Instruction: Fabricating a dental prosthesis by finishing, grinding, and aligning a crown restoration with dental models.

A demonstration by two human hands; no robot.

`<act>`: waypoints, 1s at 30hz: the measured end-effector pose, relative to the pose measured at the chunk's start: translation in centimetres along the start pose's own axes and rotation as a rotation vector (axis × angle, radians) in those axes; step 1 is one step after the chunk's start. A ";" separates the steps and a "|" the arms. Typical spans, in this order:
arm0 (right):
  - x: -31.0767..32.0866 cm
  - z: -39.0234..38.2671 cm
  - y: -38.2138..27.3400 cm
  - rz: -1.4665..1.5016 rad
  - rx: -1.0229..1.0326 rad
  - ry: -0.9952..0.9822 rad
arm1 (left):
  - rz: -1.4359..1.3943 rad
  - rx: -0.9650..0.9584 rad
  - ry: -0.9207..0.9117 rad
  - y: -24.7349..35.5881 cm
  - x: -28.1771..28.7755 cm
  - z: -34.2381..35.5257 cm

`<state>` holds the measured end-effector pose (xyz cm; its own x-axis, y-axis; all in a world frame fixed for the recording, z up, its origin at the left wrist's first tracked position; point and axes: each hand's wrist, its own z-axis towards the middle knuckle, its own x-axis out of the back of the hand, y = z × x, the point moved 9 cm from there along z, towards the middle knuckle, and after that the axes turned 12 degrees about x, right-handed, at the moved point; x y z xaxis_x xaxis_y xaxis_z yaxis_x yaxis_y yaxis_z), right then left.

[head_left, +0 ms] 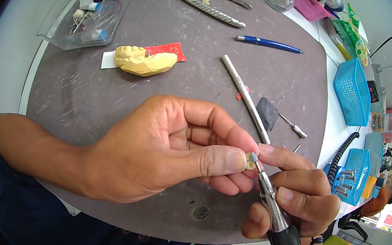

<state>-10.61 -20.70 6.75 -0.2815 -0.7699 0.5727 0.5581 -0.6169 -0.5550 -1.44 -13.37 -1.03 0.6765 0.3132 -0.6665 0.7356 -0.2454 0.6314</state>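
My left hand (163,152) pinches a small cream-coloured dental crown piece (249,165) between thumb and index finger. The thumb covers part of it. In my right hand (306,195) is a dental handpiece (274,205), gripped like a pen, with a coiled black cord at its rear end. Its pointed blue-grey tip (254,157) meets the crown piece, or sits right at it; I cannot tell which. Beyond my left hand, a yellow plaster dental model (147,64) lies on a strip of red and white paper (178,49).
A metal rod (242,94), a grey abrasive sheet (267,113) and a small metal tool (296,130) lie past my hands. Farther off are a blue pen (268,43), pliers-like forceps (199,4) and a clear tray (56,29). Blue baskets (352,92) stand at right.
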 end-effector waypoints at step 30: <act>0.0 0.1 0.1 -0.024 -0.032 -0.030 | -0.020 0.009 0.001 0.0 0.0 -0.1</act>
<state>-10.51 -20.76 6.75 -0.2706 -0.7501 0.6034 0.5258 -0.6402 -0.5601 -1.47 -13.34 -0.97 0.6615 0.3195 -0.6785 0.7494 -0.2472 0.6142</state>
